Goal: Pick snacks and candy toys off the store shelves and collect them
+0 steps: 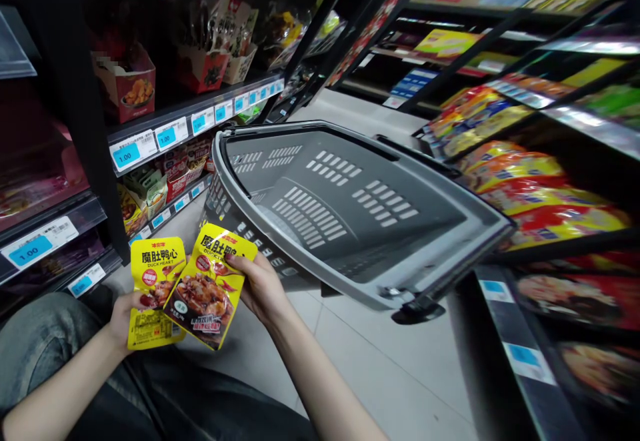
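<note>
Two yellow duck heart snack packets are held up side by side over my lap. My left hand is closed on the left packet, and below its front a further yellow piece with small print shows, perhaps a second packet or a back face. In my right hand is the other packet, pinched at its upper right edge and tilted; it overlaps the left one. Just beyond my right hand stands a grey shopping basket with slotted walls, its inside showing no goods.
On the left, a black shelf carries boxed snacks above blue-and-white price tags. More small packets sit on the lower shelf. At right, blurred shelves hold colourful bagged goods. Pale floor tiles lie beneath the basket.
</note>
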Motion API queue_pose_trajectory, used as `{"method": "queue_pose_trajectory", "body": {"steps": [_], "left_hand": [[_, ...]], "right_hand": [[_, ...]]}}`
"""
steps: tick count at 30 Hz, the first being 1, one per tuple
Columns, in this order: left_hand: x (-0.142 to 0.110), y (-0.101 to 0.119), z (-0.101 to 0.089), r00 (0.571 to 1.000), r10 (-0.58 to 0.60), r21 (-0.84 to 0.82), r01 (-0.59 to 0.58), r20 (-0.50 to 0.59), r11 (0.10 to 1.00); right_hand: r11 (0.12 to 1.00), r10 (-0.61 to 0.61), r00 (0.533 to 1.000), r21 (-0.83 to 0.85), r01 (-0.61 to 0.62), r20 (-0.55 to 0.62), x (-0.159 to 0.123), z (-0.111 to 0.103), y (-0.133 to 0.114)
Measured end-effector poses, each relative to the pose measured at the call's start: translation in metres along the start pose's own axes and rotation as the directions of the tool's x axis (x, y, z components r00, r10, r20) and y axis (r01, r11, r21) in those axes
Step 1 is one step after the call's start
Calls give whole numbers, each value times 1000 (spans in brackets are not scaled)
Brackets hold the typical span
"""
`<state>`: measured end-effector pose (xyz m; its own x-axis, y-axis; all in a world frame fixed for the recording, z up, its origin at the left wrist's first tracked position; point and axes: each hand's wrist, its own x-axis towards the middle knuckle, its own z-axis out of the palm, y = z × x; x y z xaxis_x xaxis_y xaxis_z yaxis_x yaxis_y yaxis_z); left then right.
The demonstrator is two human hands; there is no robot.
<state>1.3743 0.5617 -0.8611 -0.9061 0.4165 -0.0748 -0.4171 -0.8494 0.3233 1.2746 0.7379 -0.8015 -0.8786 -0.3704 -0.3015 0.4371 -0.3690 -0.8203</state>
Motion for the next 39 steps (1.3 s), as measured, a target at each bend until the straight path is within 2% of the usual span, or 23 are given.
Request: {"method": "queue_pose_trajectory", "body": {"steps": [8,19,26,30,39], "left_hand": [[-2,-1,-6,1000,-15,24,14,10,1000],[0,-1,0,999,-1,-5,2,50,1000],[-1,-3,-10,998,-46,-40,45,-31,998],[0,-2,-12,998,-54,-58,52,-32,997],[0,-1,-10,995,-66,-57,63,-68,996]], "right_hand": [[1000,-8,1000,0,8,9,-1,-1,-1],[999,-24,999,-26,25,46,-1,-1,-2],[994,-22,993,-100,34,113,-8,-2,-8],[994,-19,987,-102,35,157,-8,-3,-10],[990,-6,987,-137,28,161,-8,-6,-8]]}}
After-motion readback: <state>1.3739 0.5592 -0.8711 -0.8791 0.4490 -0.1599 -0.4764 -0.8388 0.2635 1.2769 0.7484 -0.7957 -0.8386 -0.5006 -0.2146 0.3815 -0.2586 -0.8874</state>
